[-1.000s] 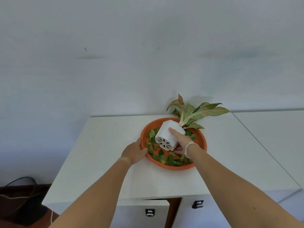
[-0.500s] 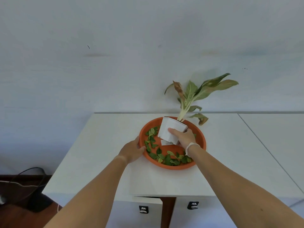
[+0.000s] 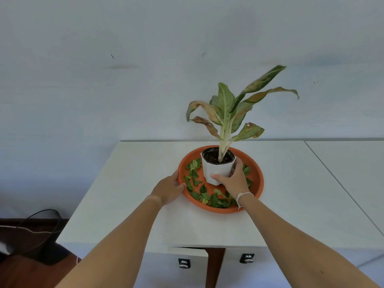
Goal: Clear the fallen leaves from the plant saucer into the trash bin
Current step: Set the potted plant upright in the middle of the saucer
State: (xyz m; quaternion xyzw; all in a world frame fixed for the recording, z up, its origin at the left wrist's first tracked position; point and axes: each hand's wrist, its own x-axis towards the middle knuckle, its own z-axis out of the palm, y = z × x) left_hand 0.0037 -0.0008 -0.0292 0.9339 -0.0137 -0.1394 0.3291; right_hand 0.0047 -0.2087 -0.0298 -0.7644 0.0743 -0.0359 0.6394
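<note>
A round orange plant saucer (image 3: 256,173) lies on the white table (image 3: 128,183). Several small green fallen leaves (image 3: 194,175) are scattered over its left and near parts. A white faceted pot (image 3: 216,169) with a leafy plant (image 3: 230,107) stands upright in the saucer's middle. My right hand (image 3: 232,179) grips the pot's near right side. My left hand (image 3: 169,189) holds the saucer's left rim, thumb over the edge. No trash bin is in view.
The table stands against a pale wall, and a second white top (image 3: 353,163) adjoins it on the right. Two dark drawer knobs (image 3: 184,263) show below the front edge. Black cables (image 3: 41,221) lie on the dark floor at lower left.
The pot lay tipped over in the saucer a second ago; my right hand has raised it to upright. My left hand has stayed on the saucer's rim.
</note>
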